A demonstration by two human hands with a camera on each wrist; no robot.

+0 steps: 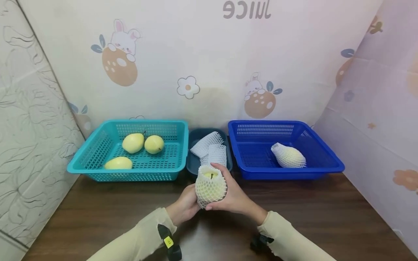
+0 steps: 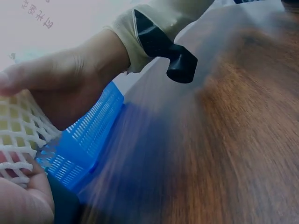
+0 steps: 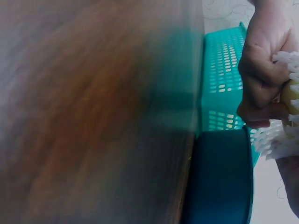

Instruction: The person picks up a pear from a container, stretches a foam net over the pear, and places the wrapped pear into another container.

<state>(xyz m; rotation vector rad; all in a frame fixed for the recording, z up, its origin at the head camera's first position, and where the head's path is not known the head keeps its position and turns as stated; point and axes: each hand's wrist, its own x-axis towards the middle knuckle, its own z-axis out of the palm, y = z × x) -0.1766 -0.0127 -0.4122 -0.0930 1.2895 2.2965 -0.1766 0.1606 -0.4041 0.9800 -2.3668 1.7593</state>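
Observation:
Both hands hold a yellow pear (image 1: 210, 189) in a white foam net sleeve (image 1: 202, 197), raised over the front of the table with its stem facing up. My left hand (image 1: 187, 207) grips its left and lower side; curled fingers (image 3: 261, 100) show in the right wrist view. From the right, my right hand (image 1: 233, 197) wraps it, fingers on the far side and thumb on the near side. The net's upper edge circles the pear's top, leaving the stem exposed. Behind it, a small dark teal bin (image 1: 192, 165) holds white foam nets (image 1: 217, 154).
A turquoise basket (image 1: 176, 165) at left holds three bare pears (image 1: 133, 143). To the right, a blue basket (image 1: 248, 159) contains one netted pear (image 1: 289, 156). A patterned wall covering (image 1: 156, 43) rises behind the dark wooden table (image 1: 313, 217).

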